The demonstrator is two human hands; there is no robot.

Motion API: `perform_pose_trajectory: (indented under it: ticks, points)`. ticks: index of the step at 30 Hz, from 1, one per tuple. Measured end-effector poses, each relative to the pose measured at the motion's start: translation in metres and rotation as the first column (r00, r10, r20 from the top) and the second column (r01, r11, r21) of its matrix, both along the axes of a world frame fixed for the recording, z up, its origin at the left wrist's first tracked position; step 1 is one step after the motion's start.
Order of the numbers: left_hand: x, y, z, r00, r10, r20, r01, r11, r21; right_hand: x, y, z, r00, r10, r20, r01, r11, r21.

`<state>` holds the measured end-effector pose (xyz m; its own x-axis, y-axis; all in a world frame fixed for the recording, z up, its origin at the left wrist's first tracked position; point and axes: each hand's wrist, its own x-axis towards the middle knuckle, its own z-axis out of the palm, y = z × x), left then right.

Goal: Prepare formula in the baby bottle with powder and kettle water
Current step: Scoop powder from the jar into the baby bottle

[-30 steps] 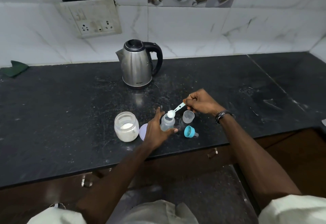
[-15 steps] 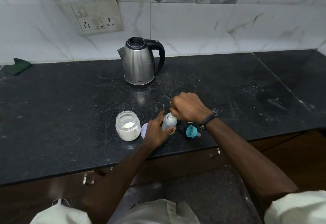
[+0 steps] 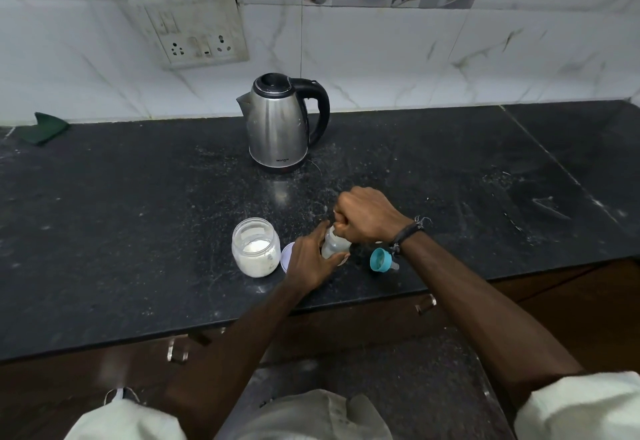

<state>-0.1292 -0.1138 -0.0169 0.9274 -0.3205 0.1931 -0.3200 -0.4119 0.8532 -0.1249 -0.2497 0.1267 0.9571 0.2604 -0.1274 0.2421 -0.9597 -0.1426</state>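
Note:
A small clear baby bottle (image 3: pixel 333 244) stands open on the black counter near its front edge, and my left hand (image 3: pixel 310 259) is wrapped around its side. My right hand (image 3: pixel 367 216) is closed in a fist directly over the bottle's mouth, holding the measuring scoop, which is almost entirely hidden inside the fist. An open glass jar of white powder (image 3: pixel 255 248) stands just left of the bottle, its pale lid (image 3: pixel 287 256) flat beside it. The teal bottle cap with teat (image 3: pixel 381 259) lies on its side to the right. A steel kettle (image 3: pixel 280 124) stands further back.
The black stone counter (image 3: pixel 121 231) runs the full width, dusted with powder around the kettle. A wall socket plate (image 3: pixel 194 29) hangs on the white tiles. A green cloth (image 3: pixel 43 127) lies far left. Drawer handles (image 3: pixel 176 349) show below the counter's front edge.
My right hand carried the filled scoop from beside the bottle to directly over its mouth and turned it downward. The small clear cup to the right is now hidden behind my wrist.

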Motion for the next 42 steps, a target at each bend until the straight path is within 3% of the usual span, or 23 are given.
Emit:
perform_pose_trajectory:
  ticks: [9, 24, 35, 42]
  points:
    - [0.001, 0.000, -0.004, 0.999, -0.011, 0.038, 0.011, 1.000, -0.011, -0.001, 0.002, 0.004, 0.998, -0.041, -0.052, 0.044, 0.997, 0.058]
    - [-0.001, 0.000, 0.001, 0.999, -0.006, 0.045, 0.006, 1.000, -0.021, -0.002, 0.005, 0.003, 0.999, -0.030, -0.029, 0.029, 0.999, -0.021]
    - [0.000, -0.001, -0.004, 0.999, 0.008, 0.036, -0.009, 1.000, 0.013, 0.011, -0.013, 0.060, 0.992, -0.118, -0.052, 0.127, 0.965, 0.227]
    - [0.000, -0.001, -0.006, 1.000, 0.012, -0.009, -0.012, 0.999, 0.030, 0.030, 0.015, 0.074, 0.994, -0.106, 0.032, 0.074, 0.855, 0.513]
